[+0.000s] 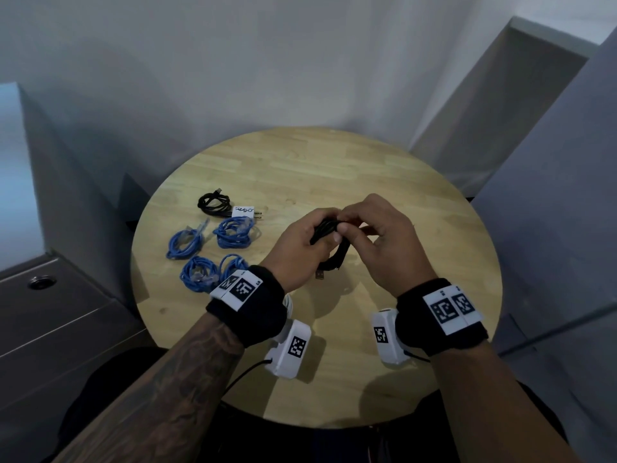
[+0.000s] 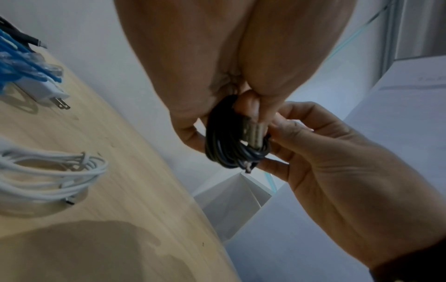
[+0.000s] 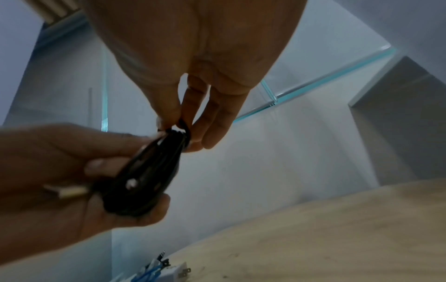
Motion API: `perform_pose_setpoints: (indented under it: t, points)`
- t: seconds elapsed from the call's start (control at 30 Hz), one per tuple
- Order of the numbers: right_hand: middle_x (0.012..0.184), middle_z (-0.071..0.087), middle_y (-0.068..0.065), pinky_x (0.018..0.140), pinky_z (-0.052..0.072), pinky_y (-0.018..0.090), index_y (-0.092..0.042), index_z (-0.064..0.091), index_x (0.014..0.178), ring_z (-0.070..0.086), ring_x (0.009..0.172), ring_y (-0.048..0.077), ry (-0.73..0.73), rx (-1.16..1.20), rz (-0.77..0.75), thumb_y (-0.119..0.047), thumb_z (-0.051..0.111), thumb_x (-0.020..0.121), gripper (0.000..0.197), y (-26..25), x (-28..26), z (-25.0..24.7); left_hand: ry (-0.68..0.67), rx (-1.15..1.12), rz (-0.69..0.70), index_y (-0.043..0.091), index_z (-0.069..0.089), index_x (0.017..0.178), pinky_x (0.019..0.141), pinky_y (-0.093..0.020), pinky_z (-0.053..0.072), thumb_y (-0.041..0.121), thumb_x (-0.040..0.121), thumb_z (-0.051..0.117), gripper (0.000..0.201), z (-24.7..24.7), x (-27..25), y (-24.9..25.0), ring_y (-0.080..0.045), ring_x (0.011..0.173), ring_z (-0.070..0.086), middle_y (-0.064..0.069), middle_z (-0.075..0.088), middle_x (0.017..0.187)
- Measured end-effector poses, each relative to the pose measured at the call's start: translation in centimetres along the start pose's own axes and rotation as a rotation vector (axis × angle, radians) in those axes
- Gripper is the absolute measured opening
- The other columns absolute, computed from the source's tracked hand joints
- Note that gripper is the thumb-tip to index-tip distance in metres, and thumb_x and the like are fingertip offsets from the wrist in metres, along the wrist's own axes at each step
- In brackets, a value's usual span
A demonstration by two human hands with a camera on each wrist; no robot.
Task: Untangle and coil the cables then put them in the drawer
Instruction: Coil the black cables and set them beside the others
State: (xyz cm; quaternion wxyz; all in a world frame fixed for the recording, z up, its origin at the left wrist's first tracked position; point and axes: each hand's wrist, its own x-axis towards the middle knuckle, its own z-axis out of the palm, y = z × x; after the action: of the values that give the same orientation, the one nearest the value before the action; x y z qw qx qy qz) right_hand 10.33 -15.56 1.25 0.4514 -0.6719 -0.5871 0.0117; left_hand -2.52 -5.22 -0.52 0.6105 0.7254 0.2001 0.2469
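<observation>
Both hands meet near the middle of the head view, above the counter (image 1: 334,168). The left hand (image 1: 300,248) is curled round a small black cable coil (image 1: 329,243), with the thumb on one side and the fingers on the other, so it holds the bundle flat and tight. The right hand (image 1: 384,235) pinches the top of the same coil between thumb and first finger, while its other fingers stay loosely bent and hold nothing. I judge that the step in hand is to finish this coil, probably by tucking or wrapping the last piece of cable. To do it well, the left hand should keep steady pressure so the loops do not spring open, and the right hand should pull the end snug but not hard, because the metal plug (image 2: 253,133) hangs free and can catch in a loop. Further out, at the left of the head view, four blue cable coils (image 1: 233,232) lie near each other on the counter, and above them another black coil (image 1: 213,203) with a white charger (image 1: 245,212). A white cable coil (image 2: 48,171) shows at the left of the left wrist view. The drawer I cannot identify with certainty.
</observation>
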Motion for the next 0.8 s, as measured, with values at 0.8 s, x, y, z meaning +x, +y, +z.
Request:
perform_pose_setpoints:
  t: [0.8]
  points:
    - [0.090,0.067,0.001,0.067,0.048,0.016,-0.013,0.068,0.091,0.059,0.081,0.008,0.022,0.522,0.548,-0.010,0.062,0.097,0.010,-0.3,-0.4,0.3,-0.033,0.024,-0.055,0.009,0.064,0.108,0.063,-0.024,0.048,0.016,0.094,0.062,0.015,-0.1,-0.4,-0.2,-0.003,0.065,0.057,0.010,0.063,0.077]
